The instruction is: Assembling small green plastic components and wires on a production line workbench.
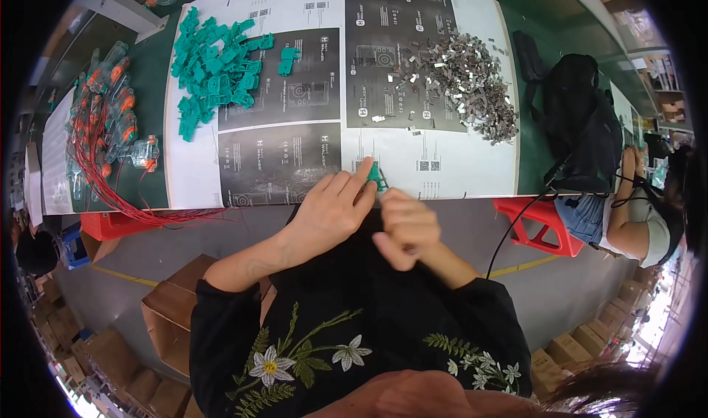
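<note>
Near the front edge of the table, my left hand [330, 205] presses a small green plastic part [374, 174] against the white sheet, its fingers stretched forward and closed on it. My right hand [407, 228] is curled beside the part's right side, slightly blurred. A thin dark piece shows between the right fingertips and the part; what those fingers hold is mostly hidden. Farther left lies a heap of similar green plastic parts [214, 67], with a single green part [288, 61] apart from it. At the far right is a spread pile of small metal pieces [472, 78].
Clear plastic pieces with orange parts [122, 112] and red wires [96, 171] lie at the left. A black bag [579, 115] rests on the right of the table. Red stools [535, 230] stand below the edge, with another person [638, 222] at right and a cardboard box [173, 307] on the floor.
</note>
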